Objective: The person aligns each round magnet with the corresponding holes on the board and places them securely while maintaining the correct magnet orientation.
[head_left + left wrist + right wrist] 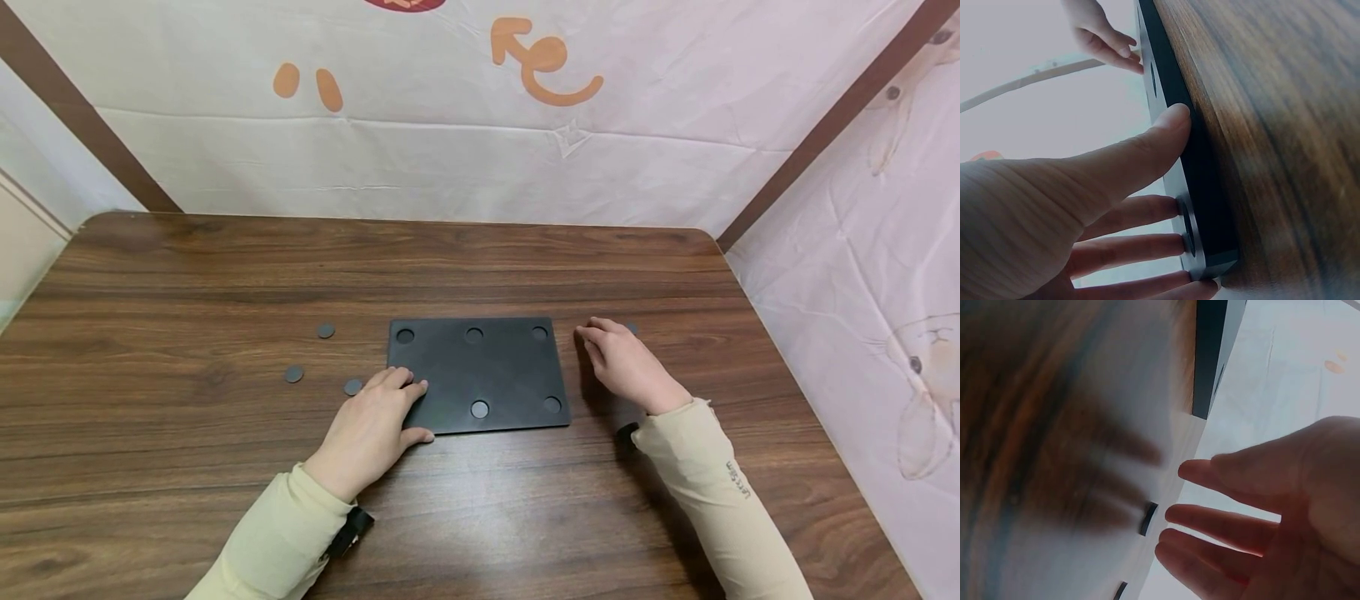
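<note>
Board (480, 367): lower centre, its lower-left corner covered.
Left hand (369, 429): straight-fingered, resting there, not gripping.
Right hand (626, 362): loose, empty, right of centre; disc (632, 328) part-hidden behind.

Board (491, 367): black, rectangular, thin, flat on the desk (480, 517); round recesses along far and near edges, the near-middle one looking paler than the far three. Left hand (373, 421) rests on its left end, thumb at the near edge.
Discs, small, dark grey: I count three lying flat left of the board, the nearest disc (352, 387) just beside that hand; another disc (632, 328) to the right, partly hidden by the right hand (630, 362), which holds nothing.
</note>
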{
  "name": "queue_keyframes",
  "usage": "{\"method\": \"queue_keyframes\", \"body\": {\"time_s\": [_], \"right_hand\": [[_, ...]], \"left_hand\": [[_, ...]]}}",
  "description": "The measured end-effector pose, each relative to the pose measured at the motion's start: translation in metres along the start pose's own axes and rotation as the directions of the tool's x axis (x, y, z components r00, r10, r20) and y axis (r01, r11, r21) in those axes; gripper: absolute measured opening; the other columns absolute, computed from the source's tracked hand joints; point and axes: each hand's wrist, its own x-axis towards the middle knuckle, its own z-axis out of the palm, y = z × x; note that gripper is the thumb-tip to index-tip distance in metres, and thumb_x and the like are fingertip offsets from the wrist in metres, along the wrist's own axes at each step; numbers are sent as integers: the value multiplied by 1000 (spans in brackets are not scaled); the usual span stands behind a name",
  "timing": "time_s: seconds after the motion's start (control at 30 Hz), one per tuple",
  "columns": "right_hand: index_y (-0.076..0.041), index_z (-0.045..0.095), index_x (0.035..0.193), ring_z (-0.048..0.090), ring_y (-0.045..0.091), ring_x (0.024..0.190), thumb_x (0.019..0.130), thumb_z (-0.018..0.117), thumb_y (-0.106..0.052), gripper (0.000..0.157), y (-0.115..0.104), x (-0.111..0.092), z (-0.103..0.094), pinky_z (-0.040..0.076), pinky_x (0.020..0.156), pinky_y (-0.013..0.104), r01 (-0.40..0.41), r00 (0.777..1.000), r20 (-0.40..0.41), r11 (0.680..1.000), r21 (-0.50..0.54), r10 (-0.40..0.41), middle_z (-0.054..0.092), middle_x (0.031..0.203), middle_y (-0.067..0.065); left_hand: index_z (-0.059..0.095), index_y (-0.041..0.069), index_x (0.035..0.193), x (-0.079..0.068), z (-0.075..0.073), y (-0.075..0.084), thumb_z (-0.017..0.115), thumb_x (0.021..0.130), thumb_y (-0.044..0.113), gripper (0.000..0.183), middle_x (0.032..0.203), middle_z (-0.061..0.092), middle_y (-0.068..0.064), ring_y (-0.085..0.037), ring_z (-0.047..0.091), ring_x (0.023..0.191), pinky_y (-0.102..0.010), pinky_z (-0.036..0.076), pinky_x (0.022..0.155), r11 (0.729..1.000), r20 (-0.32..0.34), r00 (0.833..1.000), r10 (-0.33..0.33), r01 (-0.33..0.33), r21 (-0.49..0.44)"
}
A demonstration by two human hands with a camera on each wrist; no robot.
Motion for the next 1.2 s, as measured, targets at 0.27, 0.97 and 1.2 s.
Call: {"method": "queue_keyframes", "body": {"time_s": [0.27, 0.97, 1.2], "right_hand": [[9, 52, 132, 41, 45, 131, 99, 44, -5, 37, 3, 2, -1, 37, 105, 55, -29, 999, 30, 1000, -4, 29, 42, 140, 33], [14, 53, 128, 47, 47, 125, 96, 49, -4, 37, 9, 7, -1, 39, 104, 55, -31, 999, 42, 999, -40, 33, 46, 134, 35], [15, 59, 119, 53, 45, 116, 95, 49, 1, 30, 9, 10, 0, 45, 98, 52, -9, 1000, 11, 999, -53, 10, 54, 125, 33]], "left_hand": [[69, 0, 113, 0, 1, 0, 85, 68, 27, 55, 103, 62, -10, -33, 59, 106, -41, 54, 78, 1000, -8, 1000, -1, 1, 1], [69, 0, 113, -1, 1, 0, 85, 68, 27, 55, 104, 62, -11, -33, 59, 106, -41, 54, 78, 1000, -1, 1000, -7, 7, -5], [69, 0, 113, -1, 1, 0, 85, 68, 26, 55, 104, 62, -11, -33, 59, 107, -42, 54, 79, 1000, -5, 1000, -9, 9, -5]]}}
